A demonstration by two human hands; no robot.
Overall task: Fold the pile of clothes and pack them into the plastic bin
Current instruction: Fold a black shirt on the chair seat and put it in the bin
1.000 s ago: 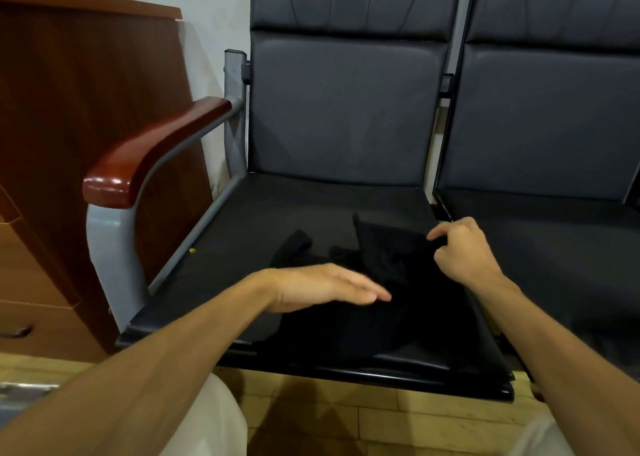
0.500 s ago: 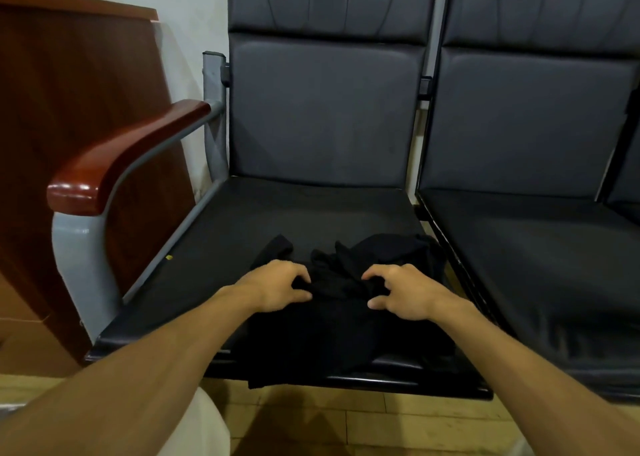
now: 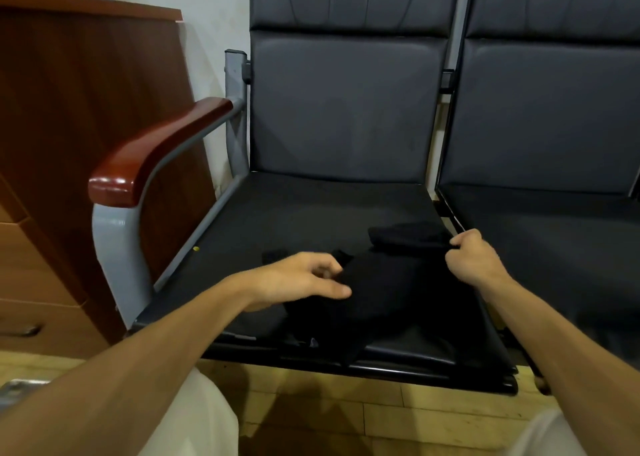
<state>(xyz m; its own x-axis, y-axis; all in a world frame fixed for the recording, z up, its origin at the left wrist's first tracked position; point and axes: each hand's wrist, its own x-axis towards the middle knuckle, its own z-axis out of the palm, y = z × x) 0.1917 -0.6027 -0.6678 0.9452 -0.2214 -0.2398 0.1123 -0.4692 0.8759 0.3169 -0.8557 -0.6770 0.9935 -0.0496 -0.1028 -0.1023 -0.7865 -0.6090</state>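
No legible text, label, brand, number or sign is present. A small pale mark on the black garment (image 3: 391, 282), at its lower edge in the lower centre of the frame, is too small to read.
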